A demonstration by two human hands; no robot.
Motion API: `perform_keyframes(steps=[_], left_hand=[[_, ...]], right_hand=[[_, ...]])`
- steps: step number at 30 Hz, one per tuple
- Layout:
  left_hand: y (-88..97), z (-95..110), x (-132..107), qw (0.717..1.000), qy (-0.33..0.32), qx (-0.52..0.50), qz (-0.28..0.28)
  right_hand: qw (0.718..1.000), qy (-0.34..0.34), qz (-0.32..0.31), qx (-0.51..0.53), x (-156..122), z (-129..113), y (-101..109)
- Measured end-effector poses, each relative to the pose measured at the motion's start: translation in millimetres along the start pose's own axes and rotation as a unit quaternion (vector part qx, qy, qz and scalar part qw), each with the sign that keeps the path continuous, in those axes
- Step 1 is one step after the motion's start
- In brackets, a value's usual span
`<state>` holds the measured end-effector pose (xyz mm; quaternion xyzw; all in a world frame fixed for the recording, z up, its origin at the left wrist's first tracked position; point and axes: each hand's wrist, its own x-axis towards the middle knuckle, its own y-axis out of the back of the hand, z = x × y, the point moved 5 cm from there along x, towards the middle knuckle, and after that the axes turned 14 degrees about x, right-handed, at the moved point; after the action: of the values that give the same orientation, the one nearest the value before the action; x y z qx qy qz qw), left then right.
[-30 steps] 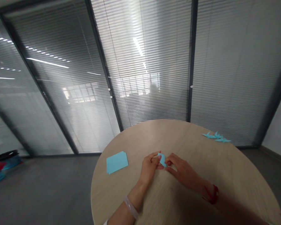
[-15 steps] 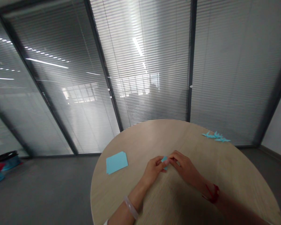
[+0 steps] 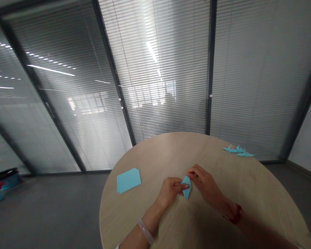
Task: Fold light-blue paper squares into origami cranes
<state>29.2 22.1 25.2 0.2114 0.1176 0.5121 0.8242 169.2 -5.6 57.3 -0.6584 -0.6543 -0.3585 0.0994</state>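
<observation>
A small piece of folded blue paper (image 3: 187,193), shaped like a narrow diamond, is between my two hands over the middle of the table. My left hand (image 3: 171,190) pinches it from the left, with the thumb lying across its front. At its top corner, the fingertips of my right hand (image 3: 203,180) are closed on the paper's edge. A stack of flat blue paper sheets (image 3: 129,180) lies to the left of my hands. Several folded blue paper cranes (image 3: 238,150) rest together near the table's far right edge.
The round wooden table (image 3: 176,148) has its curved far edge close to a glass partition with blinds (image 3: 171,117). On the floor at the far left are red, blue and black items (image 3: 5,180), cut off by the frame and hard to make out.
The folded paper was mostly hidden by my fingers and now shows as a diamond with its point downward. My left hand has shifted slightly down; my right hand stays at the paper's top.
</observation>
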Motion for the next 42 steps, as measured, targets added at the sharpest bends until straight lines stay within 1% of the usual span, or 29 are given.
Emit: perform_keyframes(steps=[2,4,8,10,12,14,17,20,24,27,30,32,36,42], left_hand=[[0.0,2,-2,1.000,-0.004,0.011,0.000],[0.0,4,-3,1.000,-0.008,0.005,0.001],[4.0,5,-2,0.998,-0.019,-0.047,0.025],[8.0,4,-1,0.997,-0.022,-0.058,0.049],[11.1,3,0,0.996,-0.020,-0.056,0.068],[11.6,2,1,0.996,-0.018,-0.052,0.072],[8.3,4,1,0.996,-0.030,-0.062,0.056],[6.4,7,0,0.995,-0.040,-0.072,0.049],[11.5,5,-1,0.995,-0.029,-0.051,0.077],[16.6,5,-2,0.994,-0.033,-0.021,0.104],[18.7,10,-3,0.992,-0.043,0.003,0.117],[18.9,12,-5,0.991,-0.045,0.005,0.123],[17.4,14,-6,0.992,-0.042,-0.008,0.117],[15.9,6,-3,0.993,-0.049,-0.017,0.106]], right_hand=[[1.000,-0.001,0.006,0.010,0,-1,1],[0.999,-0.016,0.008,0.028,0,-1,1],[0.991,-0.094,0.002,0.093,1,5,-2],[0.986,-0.128,-0.010,0.108,1,9,-5],[0.981,-0.151,-0.036,0.119,1,13,-10],[0.975,-0.164,-0.058,0.141,1,18,-13],[0.969,-0.161,-0.069,0.171,0,27,-14],[0.970,-0.165,-0.057,0.167,0,37,-11],[0.967,-0.182,-0.052,0.169,2,44,-10],[0.965,-0.189,-0.057,0.173,2,41,-12],[0.966,-0.184,-0.064,0.173,1,36,-14],[0.966,-0.182,-0.057,0.175,1,34,-14],[0.957,-0.185,-0.043,0.221,1,31,-13],[0.938,-0.198,-0.065,0.275,3,26,-12]])
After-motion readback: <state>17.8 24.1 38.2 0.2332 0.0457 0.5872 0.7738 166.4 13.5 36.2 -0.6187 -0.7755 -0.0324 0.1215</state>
